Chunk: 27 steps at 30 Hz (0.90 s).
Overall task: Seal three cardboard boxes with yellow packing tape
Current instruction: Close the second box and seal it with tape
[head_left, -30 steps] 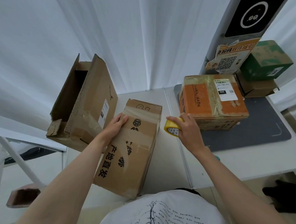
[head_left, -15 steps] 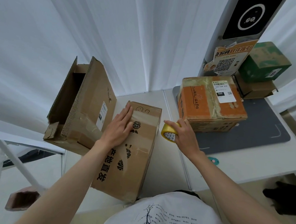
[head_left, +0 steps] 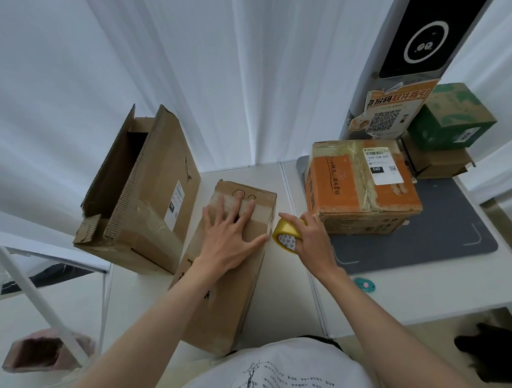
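Person in a white printed T-shirt, both forearms bare

The shirt shows at six o'clock — white cloth with a thin black branching line drawing and several rows of small black lettering, plus a dark band at the neckline. No sleeve reaches the left hand or the right hand — wrists carry no watch or band.

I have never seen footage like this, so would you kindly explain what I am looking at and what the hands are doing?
There is no machine here: a camera worn on a person's head looks down at their two bare hands. The left hand lies flat, fingers spread, on a long closed brown cardboard box on the white table. The right hand grips a roll of yellow packing tape beside that box. To the left stands an open brown carton; to the right an orange taped parcel rests on a grey mat.
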Each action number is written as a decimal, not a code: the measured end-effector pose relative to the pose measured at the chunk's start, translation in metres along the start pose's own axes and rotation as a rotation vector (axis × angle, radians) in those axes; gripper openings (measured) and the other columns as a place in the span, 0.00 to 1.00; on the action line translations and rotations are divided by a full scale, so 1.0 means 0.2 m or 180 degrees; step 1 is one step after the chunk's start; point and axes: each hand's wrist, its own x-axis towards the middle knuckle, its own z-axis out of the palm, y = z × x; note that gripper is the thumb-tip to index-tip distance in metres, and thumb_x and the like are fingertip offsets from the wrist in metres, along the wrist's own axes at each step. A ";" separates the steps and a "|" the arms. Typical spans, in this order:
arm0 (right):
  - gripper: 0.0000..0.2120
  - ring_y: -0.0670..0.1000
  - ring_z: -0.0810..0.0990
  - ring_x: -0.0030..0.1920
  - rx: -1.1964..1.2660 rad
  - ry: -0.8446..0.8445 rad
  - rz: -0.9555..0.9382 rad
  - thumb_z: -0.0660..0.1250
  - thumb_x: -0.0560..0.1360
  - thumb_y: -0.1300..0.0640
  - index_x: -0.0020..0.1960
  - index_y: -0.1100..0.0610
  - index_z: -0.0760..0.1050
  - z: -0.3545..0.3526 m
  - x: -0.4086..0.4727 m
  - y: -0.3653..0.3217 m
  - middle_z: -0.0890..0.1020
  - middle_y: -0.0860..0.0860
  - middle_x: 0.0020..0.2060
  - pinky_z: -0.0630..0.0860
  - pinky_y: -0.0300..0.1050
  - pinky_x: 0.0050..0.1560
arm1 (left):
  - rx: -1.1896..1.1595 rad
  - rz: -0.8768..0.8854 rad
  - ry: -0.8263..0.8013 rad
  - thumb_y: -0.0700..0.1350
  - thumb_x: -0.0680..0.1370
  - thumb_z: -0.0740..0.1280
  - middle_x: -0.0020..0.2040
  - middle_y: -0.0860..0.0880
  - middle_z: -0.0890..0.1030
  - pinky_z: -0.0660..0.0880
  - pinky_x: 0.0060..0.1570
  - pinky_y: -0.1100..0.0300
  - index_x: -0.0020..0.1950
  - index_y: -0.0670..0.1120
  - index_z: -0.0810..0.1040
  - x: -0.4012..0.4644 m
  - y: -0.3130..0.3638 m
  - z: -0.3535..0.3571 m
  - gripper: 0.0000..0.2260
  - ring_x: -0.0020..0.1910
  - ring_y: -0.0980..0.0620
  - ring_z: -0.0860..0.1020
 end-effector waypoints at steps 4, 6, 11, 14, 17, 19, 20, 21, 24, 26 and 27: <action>0.30 0.48 0.68 0.52 0.0042 0.0019 0.0039 0.70 0.76 0.65 0.75 0.48 0.69 0.01 -0.02 0.03 0.73 0.52 0.51 0.73 0.45 0.54 | -0.0025 -0.0666 -0.0096 0.85 0.61 0.50 0.79 0.46 0.26 0.30 0.67 0.28 0.79 0.66 0.34 0.00 0.07 -0.01 0.52 0.76 0.30 0.29; 0.34 0.48 0.68 0.53 0.0150 0.0026 0.0134 0.70 0.76 0.66 0.77 0.47 0.66 0.01 -0.03 0.04 0.73 0.51 0.52 0.74 0.46 0.52 | -0.0051 -0.0913 -0.0268 0.83 0.64 0.58 0.79 0.44 0.26 0.37 0.69 0.24 0.79 0.66 0.33 0.00 0.09 -0.04 0.53 0.76 0.28 0.32; 0.28 0.49 0.70 0.64 0.1394 0.0108 0.1248 0.69 0.77 0.64 0.73 0.48 0.67 0.06 -0.05 0.04 0.73 0.51 0.66 0.70 0.45 0.55 | -0.0170 -0.0991 -0.0380 0.80 0.65 0.64 0.81 0.42 0.31 0.49 0.71 0.24 0.81 0.65 0.38 0.01 0.10 -0.09 0.54 0.78 0.26 0.41; 0.17 0.57 0.76 0.63 0.2722 0.0000 0.2428 0.70 0.79 0.49 0.65 0.51 0.72 0.09 -0.04 0.02 0.78 0.54 0.60 0.75 0.48 0.51 | -0.0226 -0.0998 -0.0364 0.80 0.64 0.64 0.81 0.42 0.32 0.50 0.70 0.24 0.81 0.65 0.40 0.00 0.09 -0.10 0.54 0.78 0.25 0.44; 0.17 0.55 0.78 0.60 0.3279 0.0003 0.2707 0.69 0.80 0.48 0.65 0.50 0.70 0.11 -0.06 -0.02 0.77 0.54 0.60 0.81 0.51 0.50 | -0.0313 -0.1019 -0.0320 0.80 0.64 0.65 0.82 0.42 0.33 0.51 0.70 0.23 0.81 0.65 0.41 0.00 0.07 -0.10 0.54 0.78 0.25 0.45; 0.17 0.52 0.78 0.58 0.3400 0.0235 0.2584 0.70 0.80 0.51 0.65 0.51 0.69 0.11 -0.07 -0.05 0.77 0.54 0.59 0.82 0.49 0.48 | -0.0484 -0.1040 -0.0278 0.78 0.65 0.67 0.82 0.44 0.33 0.50 0.71 0.24 0.81 0.66 0.42 -0.02 0.05 -0.12 0.53 0.78 0.26 0.45; 0.17 0.51 0.78 0.57 0.3427 0.0383 0.2520 0.70 0.79 0.50 0.65 0.52 0.69 0.10 -0.07 -0.06 0.77 0.53 0.59 0.82 0.48 0.48 | -0.0629 -0.1052 -0.0262 0.76 0.66 0.69 0.82 0.45 0.34 0.49 0.71 0.24 0.81 0.67 0.43 -0.04 0.03 -0.12 0.52 0.79 0.27 0.44; 0.18 0.50 0.78 0.57 0.3428 0.0527 0.2441 0.71 0.79 0.50 0.65 0.52 0.70 0.08 -0.07 -0.08 0.77 0.52 0.58 0.81 0.46 0.49 | -0.0804 -0.1070 -0.0250 0.74 0.67 0.70 0.82 0.46 0.35 0.48 0.72 0.25 0.80 0.68 0.43 -0.05 0.01 -0.13 0.51 0.79 0.28 0.44; 0.17 0.49 0.78 0.55 0.3202 0.0797 0.2150 0.72 0.78 0.54 0.64 0.54 0.72 0.04 -0.06 -0.10 0.79 0.51 0.54 0.74 0.38 0.49 | -0.1409 -0.1153 -0.0234 0.73 0.65 0.72 0.84 0.48 0.40 0.49 0.75 0.28 0.79 0.72 0.46 -0.10 -0.06 -0.13 0.49 0.80 0.32 0.45; 0.14 0.49 0.78 0.54 0.2909 0.0846 0.1812 0.72 0.77 0.60 0.61 0.53 0.74 0.01 -0.04 -0.12 0.79 0.52 0.54 0.74 0.37 0.50 | -0.1809 -0.1188 -0.0205 0.73 0.62 0.71 0.84 0.49 0.44 0.54 0.76 0.32 0.77 0.74 0.49 -0.14 -0.08 -0.10 0.49 0.81 0.36 0.49; 0.13 0.50 0.78 0.54 0.2738 0.0871 0.1623 0.71 0.76 0.62 0.58 0.51 0.75 0.01 -0.03 -0.12 0.79 0.53 0.54 0.75 0.39 0.51 | -0.2039 -0.1201 -0.0207 0.73 0.61 0.70 0.84 0.49 0.46 0.56 0.76 0.35 0.77 0.74 0.50 -0.15 -0.10 -0.08 0.48 0.81 0.39 0.51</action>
